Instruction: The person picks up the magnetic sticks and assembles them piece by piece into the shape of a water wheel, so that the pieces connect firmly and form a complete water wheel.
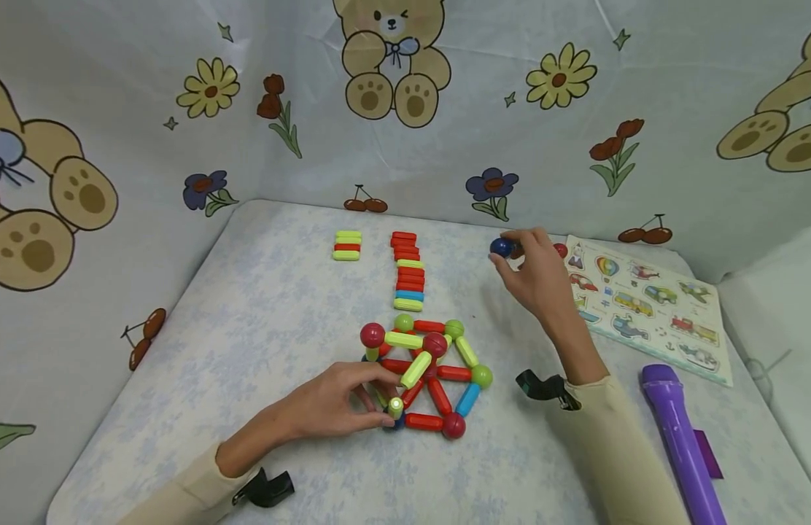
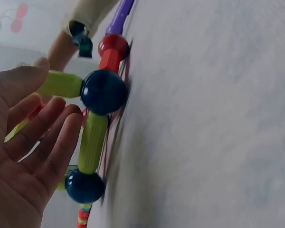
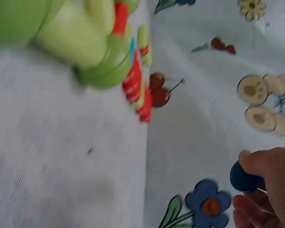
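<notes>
In the head view my right hand (image 1: 537, 277) pinches a dark blue ball (image 1: 502, 248) between thumb and fingers near the table's back edge. The same ball (image 3: 243, 178) shows in the right wrist view. My left hand (image 1: 336, 399) is at the near-left corner of a frame of magnetic rods and balls, its thumb and fingers round an upright yellow-green rod (image 1: 395, 407). That rod rises from a dark blue ball (image 2: 103, 92) at the corner. Two raised red balls (image 1: 373, 335) are joined by a yellow-green rod (image 1: 403, 340) above the flat base.
Behind the frame lies a column of red, yellow-green and blue rods (image 1: 409, 273), with a smaller rod group (image 1: 347, 246) left of it. A red ball (image 1: 560, 250) shows beside my right hand. At right are a picture board (image 1: 648, 306) and a purple microphone (image 1: 681, 437).
</notes>
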A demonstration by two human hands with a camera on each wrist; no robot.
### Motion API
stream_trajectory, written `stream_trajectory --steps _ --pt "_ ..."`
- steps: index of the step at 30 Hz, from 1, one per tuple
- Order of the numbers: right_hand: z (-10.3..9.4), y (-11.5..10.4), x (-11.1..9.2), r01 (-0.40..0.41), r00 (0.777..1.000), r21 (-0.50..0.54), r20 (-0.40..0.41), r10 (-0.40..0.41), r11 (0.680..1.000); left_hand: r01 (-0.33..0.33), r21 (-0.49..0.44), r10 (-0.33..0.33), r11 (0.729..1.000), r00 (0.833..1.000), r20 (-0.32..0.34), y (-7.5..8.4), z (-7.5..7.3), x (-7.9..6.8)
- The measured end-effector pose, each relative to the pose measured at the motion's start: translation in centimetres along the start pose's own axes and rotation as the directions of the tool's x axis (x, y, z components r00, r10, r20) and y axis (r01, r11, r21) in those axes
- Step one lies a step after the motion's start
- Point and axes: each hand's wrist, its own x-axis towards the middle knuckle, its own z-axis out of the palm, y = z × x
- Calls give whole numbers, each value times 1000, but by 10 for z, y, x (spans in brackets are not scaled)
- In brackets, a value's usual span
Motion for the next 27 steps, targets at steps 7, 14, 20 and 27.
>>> stream_trajectory --steps 7,14,20,27 --pt "-16 -72 -28 417 906 268 -50 -419 869 -34 91 40 995 997 -65 9 -20 -8" --pt "-6 -119 -65 619 685 415 131 -717 667 -102 200 153 974 955 -256 11 -41 -9" --pt "11 -128 -83 688 552 388 270 -789 613 -82 244 165 966 925 -343 9 -43 -9" --pt "11 -120 -86 672 533 359 372 -760 648 -81 241 170 967 911 -375 10 -43 -7"
